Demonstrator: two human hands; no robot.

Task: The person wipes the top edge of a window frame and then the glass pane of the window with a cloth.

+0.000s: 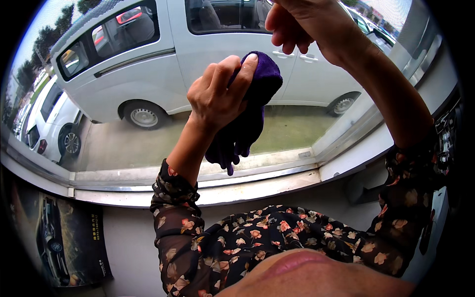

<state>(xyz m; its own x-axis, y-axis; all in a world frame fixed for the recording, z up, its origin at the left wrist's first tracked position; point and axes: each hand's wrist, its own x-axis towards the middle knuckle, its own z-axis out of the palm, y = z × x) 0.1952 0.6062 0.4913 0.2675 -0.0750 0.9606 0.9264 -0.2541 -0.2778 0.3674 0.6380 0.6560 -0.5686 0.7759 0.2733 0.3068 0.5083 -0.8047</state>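
Note:
A dark purple cloth (264, 81) is bunched in my left hand (220, 91), with its loose folds hanging below. The hand is raised in front of a window pane (122, 148), with the fingertips on the cloth; whether the cloth touches the glass I cannot tell. Higher and to the right is my right hand (308, 26), its fingers bent and partly cut off by the top edge of the view. I cannot see whether anything is in it. Below the cloth runs the pale window sill (259, 191), stained in places.
Through the glass stand a white van (148, 80) and a white car (55, 118). At the right, the metal window frame (345, 137) rises at an angle. Under the sill at the left hangs a dark poster (74, 237) with a car picture and writing.

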